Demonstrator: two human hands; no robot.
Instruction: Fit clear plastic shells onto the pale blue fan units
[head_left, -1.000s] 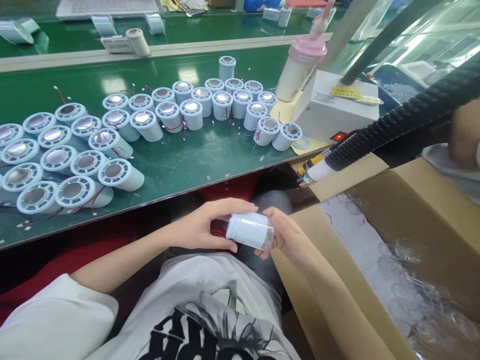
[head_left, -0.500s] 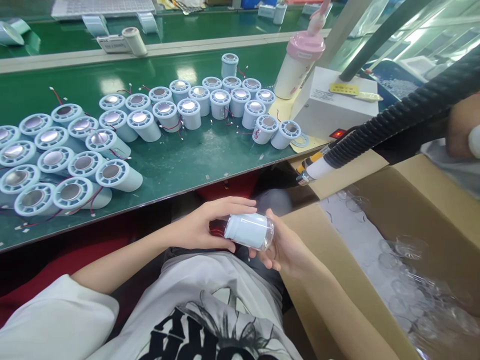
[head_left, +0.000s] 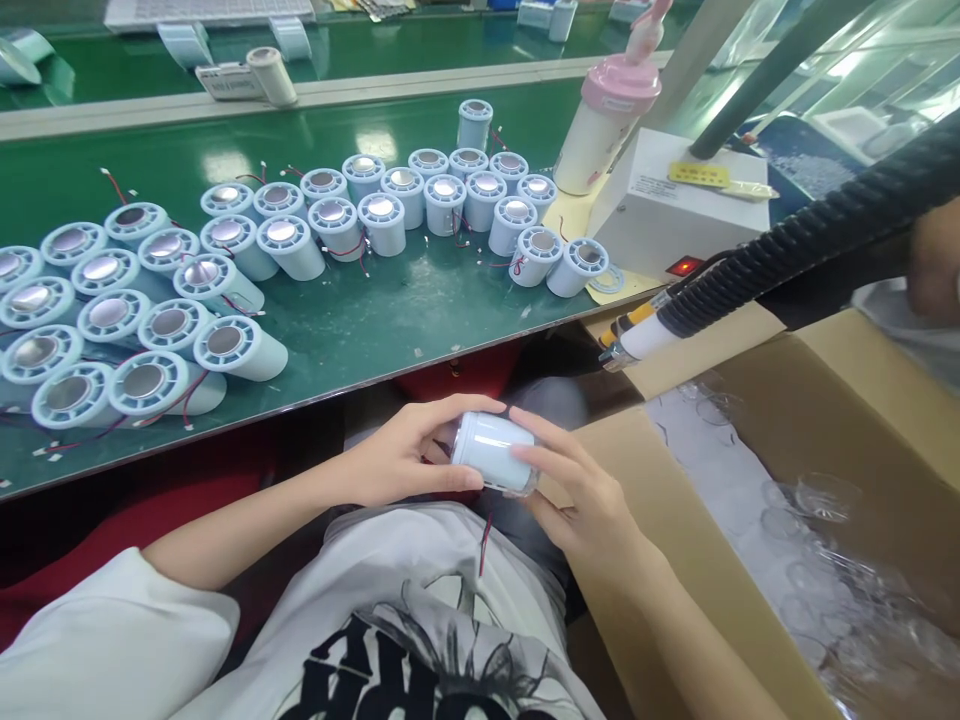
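Both hands grip one pale-blue plastic cylinder over the lap.

I see my left hand [head_left: 409, 455] and right hand [head_left: 581, 480] clasping the pale-blue plastic cylinder [head_left: 495, 452] between them, below the dark-green tabletop [head_left: 360, 330].

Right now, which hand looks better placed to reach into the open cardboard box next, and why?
Probably the right hand: it is nearer the cardboard box, while the left hand grips the far end of the pale-blue cylinder.
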